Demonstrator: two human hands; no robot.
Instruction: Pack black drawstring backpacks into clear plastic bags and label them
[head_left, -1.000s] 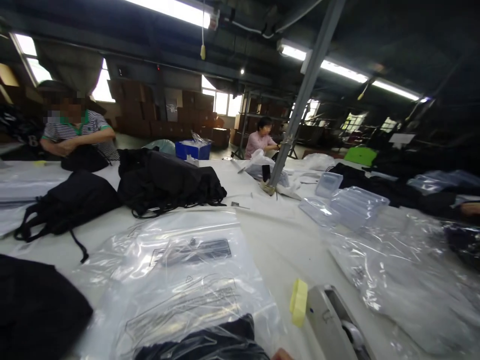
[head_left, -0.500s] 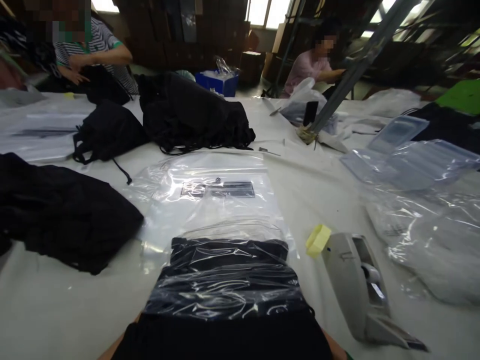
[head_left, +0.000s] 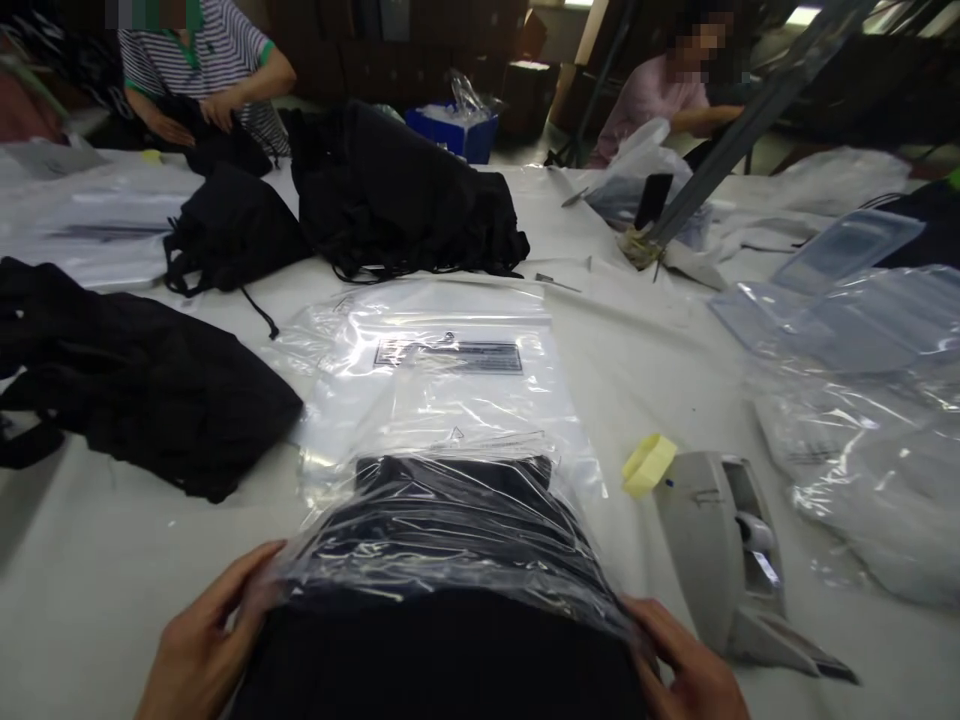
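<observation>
1 head-worn camera, facing forward and down over the table (head_left: 637, 390), close above left hand (head_left: 199, 645) and right hand (head_left: 694, 675)

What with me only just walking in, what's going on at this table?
A person's left hand and right hand grip the open end of a clear plastic bag, one at each side. A folded black garment sits partly inside it, its near part outside. A tape dispenser stands to the right on the white table. Across the table, a person in a striped shirt handles black fabric, and a person in pink works farther off.
</observation>
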